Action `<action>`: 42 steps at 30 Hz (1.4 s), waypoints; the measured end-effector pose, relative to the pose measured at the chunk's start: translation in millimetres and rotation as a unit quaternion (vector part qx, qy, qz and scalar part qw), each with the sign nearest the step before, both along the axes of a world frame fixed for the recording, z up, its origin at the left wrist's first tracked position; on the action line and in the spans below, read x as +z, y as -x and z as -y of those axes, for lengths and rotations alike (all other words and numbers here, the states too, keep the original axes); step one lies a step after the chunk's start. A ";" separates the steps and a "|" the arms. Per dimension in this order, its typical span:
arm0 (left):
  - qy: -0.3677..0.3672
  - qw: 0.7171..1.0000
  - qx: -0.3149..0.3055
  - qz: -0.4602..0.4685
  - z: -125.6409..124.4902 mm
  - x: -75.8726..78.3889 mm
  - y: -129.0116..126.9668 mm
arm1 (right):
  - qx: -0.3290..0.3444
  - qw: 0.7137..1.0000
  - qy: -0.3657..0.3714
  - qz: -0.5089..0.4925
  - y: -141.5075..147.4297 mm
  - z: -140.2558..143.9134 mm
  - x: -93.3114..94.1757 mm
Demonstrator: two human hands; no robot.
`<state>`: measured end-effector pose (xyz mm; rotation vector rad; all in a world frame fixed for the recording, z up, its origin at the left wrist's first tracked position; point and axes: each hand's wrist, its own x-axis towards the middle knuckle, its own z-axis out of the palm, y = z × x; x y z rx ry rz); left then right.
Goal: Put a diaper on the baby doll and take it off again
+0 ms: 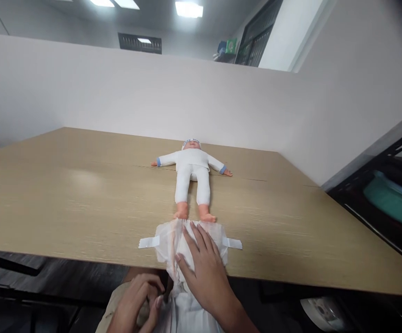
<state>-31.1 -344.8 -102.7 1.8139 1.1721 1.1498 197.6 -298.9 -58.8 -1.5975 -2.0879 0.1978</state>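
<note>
Diaper point(187, 249) at counter point(65, 208) near edge, half hanging off; soft, light, crinkly, likely best gripped by edges or tabs. Left hand point(137, 300) pinches hanging end below; right hand point(206, 268) flat, fingers spread, pressing it down. Doll point(192, 178) just beyond.

A light wooden table point(65, 203) carries a white-clothed baby doll point(191, 178) lying face-up, and a white diaper point(173, 240) at its near edge.

Wooden table point(65, 203) against white wall point(83, 88); 3 ceiling lights point(188, 8) glow.
</note>
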 end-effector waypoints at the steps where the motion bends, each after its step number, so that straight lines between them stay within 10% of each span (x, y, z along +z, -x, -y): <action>1: -0.021 1.000 -0.018 -0.008 -10.5 8.5 6.7 | 0.000 1.000 -0.001 0.001 0.1 -0.3 0.8; 10: -0.294 0.940 -0.052 -0.165 -180.2 85.6 -0.1 | -0.025 0.999 -0.031 0.006 9.8 -6.7 8.4; 17: -0.404 0.743 -0.264 -0.464 -263.5 98.4 -62.3 | -0.005 0.999 -0.002 0.050 9.3 -9.9 7.0; 21: -0.436 0.698 -0.338 -0.456 -275.0 95.5 -86.9 | 0.004 0.997 0.025 0.066 6.9 -12.3 6.4; 30: -0.406 0.769 -0.392 -0.299 -290.5 106.4 -111.3 | 0.027 0.997 0.052 0.056 -2.9 -22.9 5.0; 42: -0.164 0.918 -0.358 -0.048 -336.2 210.6 -104.5 | 0.044 0.993 0.084 0.065 -16.0 -134.0 11.2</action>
